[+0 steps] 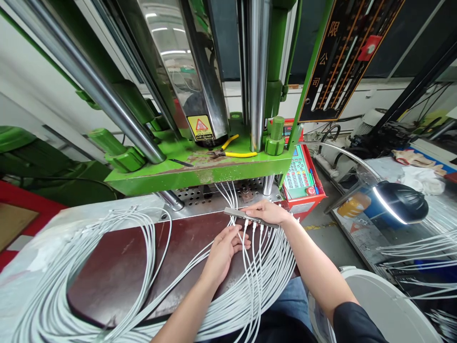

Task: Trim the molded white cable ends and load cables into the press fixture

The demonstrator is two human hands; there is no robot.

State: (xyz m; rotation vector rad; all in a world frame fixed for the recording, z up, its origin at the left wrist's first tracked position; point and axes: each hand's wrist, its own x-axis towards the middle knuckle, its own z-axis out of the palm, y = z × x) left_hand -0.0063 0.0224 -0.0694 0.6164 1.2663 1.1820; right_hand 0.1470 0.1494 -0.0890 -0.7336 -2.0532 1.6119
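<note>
I see the metal bar (235, 213) above the dark surface (114, 267), the right hand (266, 212) closed on it. At least three white cables (254, 240) meet its near edge; I'd judge those placed, though what remains I can't tell. The left hand (223, 247) is narrowed just below; I can't tell whether it pinches a cable. Beyond stands the green press (196, 175).

Cables (228, 305) on board (121, 267); pliers (241, 154) on crossbar (160, 180) behind; control panel (299, 174) right.
</note>
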